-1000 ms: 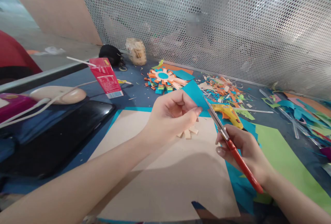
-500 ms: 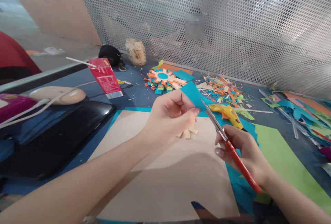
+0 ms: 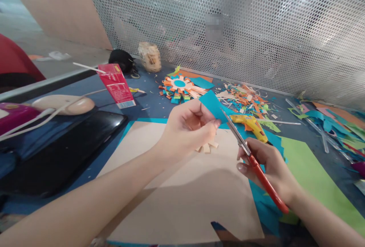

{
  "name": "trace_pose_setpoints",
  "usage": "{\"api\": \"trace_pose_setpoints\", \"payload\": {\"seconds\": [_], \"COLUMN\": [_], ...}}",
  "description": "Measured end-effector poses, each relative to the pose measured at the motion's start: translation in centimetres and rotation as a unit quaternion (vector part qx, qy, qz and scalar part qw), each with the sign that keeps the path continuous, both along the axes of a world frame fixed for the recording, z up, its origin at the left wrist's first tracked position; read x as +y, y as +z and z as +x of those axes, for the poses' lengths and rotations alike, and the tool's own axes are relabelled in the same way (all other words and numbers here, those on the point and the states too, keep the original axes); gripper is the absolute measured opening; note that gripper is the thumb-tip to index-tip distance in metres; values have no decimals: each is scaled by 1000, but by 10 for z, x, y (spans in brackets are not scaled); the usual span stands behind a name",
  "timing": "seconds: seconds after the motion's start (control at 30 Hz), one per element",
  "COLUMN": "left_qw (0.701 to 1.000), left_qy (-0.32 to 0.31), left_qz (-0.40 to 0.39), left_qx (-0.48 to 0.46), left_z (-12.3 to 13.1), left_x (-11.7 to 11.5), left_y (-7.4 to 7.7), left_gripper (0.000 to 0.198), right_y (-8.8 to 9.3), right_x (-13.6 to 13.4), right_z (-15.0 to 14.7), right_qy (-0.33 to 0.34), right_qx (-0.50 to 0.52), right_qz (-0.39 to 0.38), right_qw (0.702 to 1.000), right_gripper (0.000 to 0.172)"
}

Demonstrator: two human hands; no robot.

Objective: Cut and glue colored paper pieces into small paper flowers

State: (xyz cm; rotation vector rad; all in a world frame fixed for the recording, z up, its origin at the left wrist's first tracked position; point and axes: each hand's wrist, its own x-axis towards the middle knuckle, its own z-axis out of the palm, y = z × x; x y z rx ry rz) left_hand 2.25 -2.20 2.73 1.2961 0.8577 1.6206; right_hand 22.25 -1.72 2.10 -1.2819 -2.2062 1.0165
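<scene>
Between the thumb and fingers of my left hand (image 3: 191,123) is a piece of blue paper (image 3: 211,103), held up above the work sheet. My right hand (image 3: 268,167) is closed around the red handles of a pair of scissors (image 3: 261,174). The scissor blades point up and left, with their tips at the right edge of the blue paper. Under both hands lies a large cream sheet of paper (image 3: 182,201). A small fringed cream paper piece (image 3: 207,148) rests on it, partly hidden by my left hand.
A yellow glue gun (image 3: 251,125) lies just beyond the scissors. Behind are a layered paper flower (image 3: 179,83) and a heap of paper scraps (image 3: 242,97). To the left are a pink drink carton (image 3: 116,85) and a black phone (image 3: 62,152). Green paper (image 3: 310,174) lies right.
Almost nothing differs. Both hands, the blue paper and the scissors stay in practically the same place.
</scene>
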Motion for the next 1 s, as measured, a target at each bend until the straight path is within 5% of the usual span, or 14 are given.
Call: {"api": "trace_pose_setpoints", "payload": {"seconds": [1.0], "left_qw": [999], "left_qy": [-8], "left_qz": [33], "left_qx": [10], "left_z": [0], "left_x": [3], "left_y": [-1], "left_gripper": [14], "right_y": [1], "right_x": [1], "right_z": [-1], "right_qy": [-5], "right_qx": [-18], "right_qz": [-17], "right_qw": [1000], "right_gripper": [30]}}
